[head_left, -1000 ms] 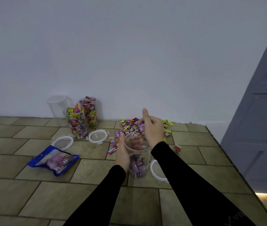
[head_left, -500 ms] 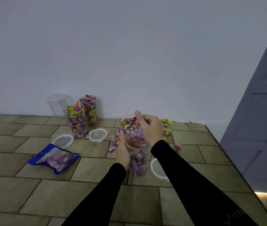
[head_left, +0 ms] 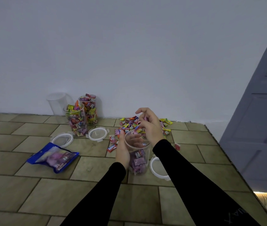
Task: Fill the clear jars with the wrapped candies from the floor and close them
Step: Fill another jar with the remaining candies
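Gripping the clear jar (head_left: pixel 137 154), left hand (head_left: pixel 122 150) steadies it; right hand (head_left: pixel 150 126) fingers pinch a pink candy (head_left: pixel 145 119).

The left hand (head_left: pixel 122 150) curls around something in front of it; the right hand (head_left: pixel 150 126) hovers just above and beyond it, fingers loosely bent.

Jars (head_left: pixel 137 154) look like clear, smooth plastic w/ a slight gloss; lids (head_left: pixel 97 135) whitish plastic rims. Candies (head_left: pixel 132 123) in shiny wrappers (foil or film, can't tell). Blue bag (head_left: pixel 53 156) glossy, crinkled plastic. Floor tiles (head_left: pixel 31 193) matt, mottled stone look. Sleeves (head_left: pixel 194 185) matt black cloth.
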`<action>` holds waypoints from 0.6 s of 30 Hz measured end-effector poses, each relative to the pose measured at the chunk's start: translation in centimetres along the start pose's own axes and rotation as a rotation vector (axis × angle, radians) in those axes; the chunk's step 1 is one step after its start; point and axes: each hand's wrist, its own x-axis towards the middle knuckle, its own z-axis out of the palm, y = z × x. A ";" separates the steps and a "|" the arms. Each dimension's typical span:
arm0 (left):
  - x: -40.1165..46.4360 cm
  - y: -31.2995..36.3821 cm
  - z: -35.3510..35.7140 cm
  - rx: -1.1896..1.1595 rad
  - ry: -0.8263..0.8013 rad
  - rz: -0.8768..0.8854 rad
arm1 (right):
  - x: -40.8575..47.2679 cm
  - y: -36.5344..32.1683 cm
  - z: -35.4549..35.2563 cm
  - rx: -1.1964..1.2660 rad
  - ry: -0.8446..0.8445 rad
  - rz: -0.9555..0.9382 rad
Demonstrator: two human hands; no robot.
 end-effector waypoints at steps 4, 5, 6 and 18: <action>0.1 -0.1 -0.1 -0.022 0.004 -0.006 | -0.2 -0.4 -0.1 -0.036 -0.025 -0.047; 0.1 -0.1 -0.1 -0.019 0.004 -0.006 | -0.3 -0.3 0.0 -0.045 -0.025 -0.058; 0.0 -0.1 -0.2 -0.011 0.008 -0.005 | -0.4 -0.3 0.0 -0.046 -0.026 -0.063; -0.2 -0.2 -0.3 0.011 0.020 -0.001 | 0.0 -0.2 -0.1 0.005 -0.120 -0.016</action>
